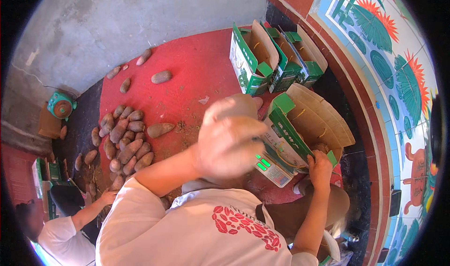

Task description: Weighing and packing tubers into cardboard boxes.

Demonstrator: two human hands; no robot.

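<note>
My left hand (229,141), smeared by motion, is raised in the middle with its fingers curled round a brownish sweet potato (244,105). To the right of it, an open green and white cardboard box (293,137) stands against a digital scale (274,172) with lit green digits. My right hand (320,170) grips the near edge of that box by its green flap. A little of a sweet potato (321,148) shows inside; the rest of the contents is hidden by the box wall.
A heap of sweet potatoes (126,141) lies on the red mat (187,64) to the left, with several loose ones around. More open boxes (255,59) stand at the back right by the tiled wall (375,78). A co-worker's hand (109,196) reaches toward the heap from the lower left.
</note>
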